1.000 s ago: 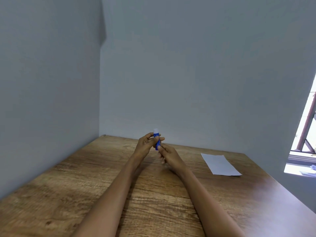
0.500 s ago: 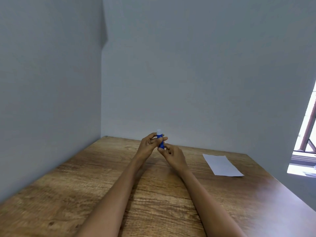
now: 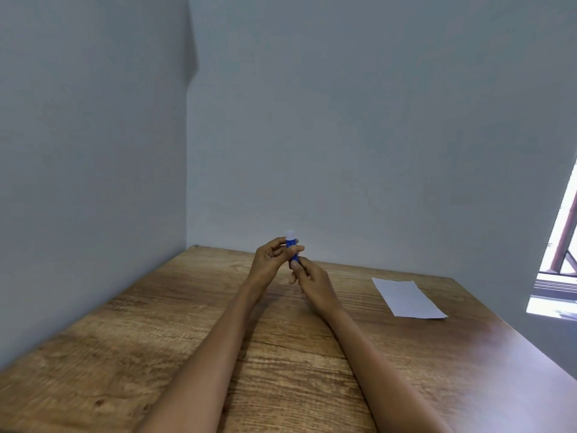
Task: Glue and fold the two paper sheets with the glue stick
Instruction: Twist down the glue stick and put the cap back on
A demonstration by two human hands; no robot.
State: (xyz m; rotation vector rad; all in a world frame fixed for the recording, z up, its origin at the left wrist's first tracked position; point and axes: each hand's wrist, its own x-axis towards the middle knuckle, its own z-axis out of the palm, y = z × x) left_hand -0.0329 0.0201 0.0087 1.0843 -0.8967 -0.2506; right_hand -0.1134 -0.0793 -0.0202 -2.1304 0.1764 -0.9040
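A blue glue stick (image 3: 292, 245) with a pale tip stands upright between both hands above the far middle of the wooden table (image 3: 156, 339). My left hand (image 3: 270, 264) wraps its upper part with thumb and fingers. My right hand (image 3: 313, 281) pinches its lower end from below. A white paper sheet (image 3: 407, 298) lies flat on the table to the right, well apart from the hands. I cannot tell whether it is one sheet or two stacked.
Grey walls (image 3: 93, 151) close in the table at the left and the back. A bright window (image 3: 562, 260) shows at the right edge. The table's right edge runs diagonally toward the lower right corner.
Both hands have stayed together on the glue stick, with the fingers shifting slightly around it. The view has drifted a little; the paper has not moved.
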